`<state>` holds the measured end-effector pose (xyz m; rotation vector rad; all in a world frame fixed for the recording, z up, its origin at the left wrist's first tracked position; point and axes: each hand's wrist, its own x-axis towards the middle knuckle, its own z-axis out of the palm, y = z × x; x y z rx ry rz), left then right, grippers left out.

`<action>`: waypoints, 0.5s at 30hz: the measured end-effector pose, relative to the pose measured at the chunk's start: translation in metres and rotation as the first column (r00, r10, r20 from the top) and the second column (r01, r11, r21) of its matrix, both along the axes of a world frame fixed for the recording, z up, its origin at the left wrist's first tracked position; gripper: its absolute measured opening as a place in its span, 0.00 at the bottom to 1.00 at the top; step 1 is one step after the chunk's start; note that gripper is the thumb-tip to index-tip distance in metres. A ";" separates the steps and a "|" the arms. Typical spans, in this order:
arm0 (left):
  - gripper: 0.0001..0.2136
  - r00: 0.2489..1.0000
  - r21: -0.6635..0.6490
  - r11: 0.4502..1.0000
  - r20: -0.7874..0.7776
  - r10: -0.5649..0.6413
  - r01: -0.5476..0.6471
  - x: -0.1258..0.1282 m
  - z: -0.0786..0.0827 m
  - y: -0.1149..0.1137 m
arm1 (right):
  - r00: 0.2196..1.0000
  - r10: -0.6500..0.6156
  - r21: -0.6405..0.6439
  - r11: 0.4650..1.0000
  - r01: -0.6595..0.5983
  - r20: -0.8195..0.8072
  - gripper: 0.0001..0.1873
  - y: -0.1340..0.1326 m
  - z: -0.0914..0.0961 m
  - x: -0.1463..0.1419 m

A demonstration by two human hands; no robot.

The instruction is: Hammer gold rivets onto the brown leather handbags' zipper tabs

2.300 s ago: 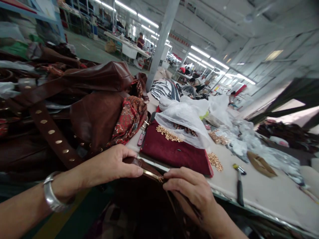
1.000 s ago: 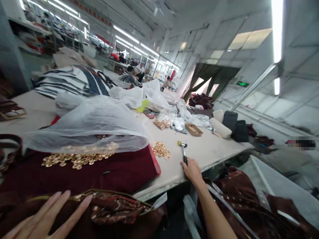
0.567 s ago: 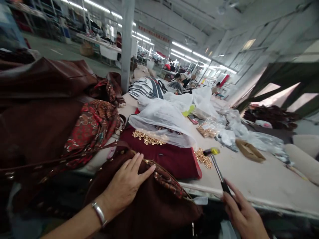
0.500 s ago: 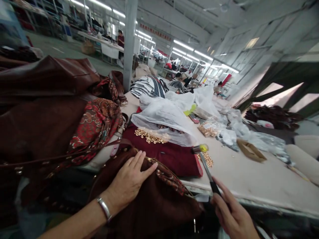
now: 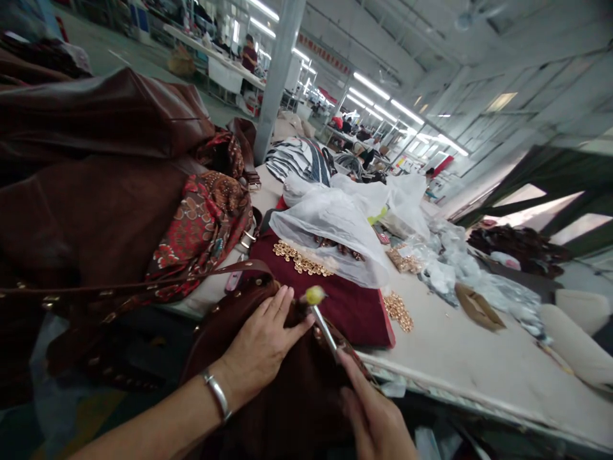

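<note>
Head view: we've got the right hand [image 5: 378, 409] wrapped round a hammer [image 5: 324, 329], hammer head at the rim of a brown bag [image 5: 306, 402].
Left hand [image 5: 261, 338] lies flat on that rim, fingers out, clutching nothing we can see; bag sits beneath both hands. We judge the work under way: hammer taken up, bag in position, head just beside the left thumb. Blurred, so we can't tell if it touches or how many blows are done or left. Strap [image 5: 244, 265] left of the left fingertips carries set studs; loose gold studs [image 5: 299, 260] lie past those fingertips on maroon cloth [image 5: 354, 313], and another stud pile [image 5: 398, 312] sits beyond the right grip on the table [image 5: 460, 351], so we'd call those unused.
</note>
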<state>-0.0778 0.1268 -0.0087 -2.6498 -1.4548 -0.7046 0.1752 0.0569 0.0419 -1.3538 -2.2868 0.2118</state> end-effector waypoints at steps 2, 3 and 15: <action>0.29 1.000 0.007 1.000 0.009 -0.001 0.001 0.001 -0.001 0.000 | 0.995 0.069 -0.071 0.995 -0.064 0.076 0.32 0.009 -0.007 0.008; 0.30 1.000 0.009 1.000 0.007 0.002 -0.002 0.001 -0.002 0.000 | 0.994 0.067 -0.097 0.994 -0.058 0.088 0.32 0.011 -0.008 0.014; 0.31 0.991 0.236 0.971 0.123 -0.061 0.031 -0.003 -0.024 0.002 | 0.538 -0.837 0.001 0.541 0.841 0.104 0.28 0.027 -0.003 0.152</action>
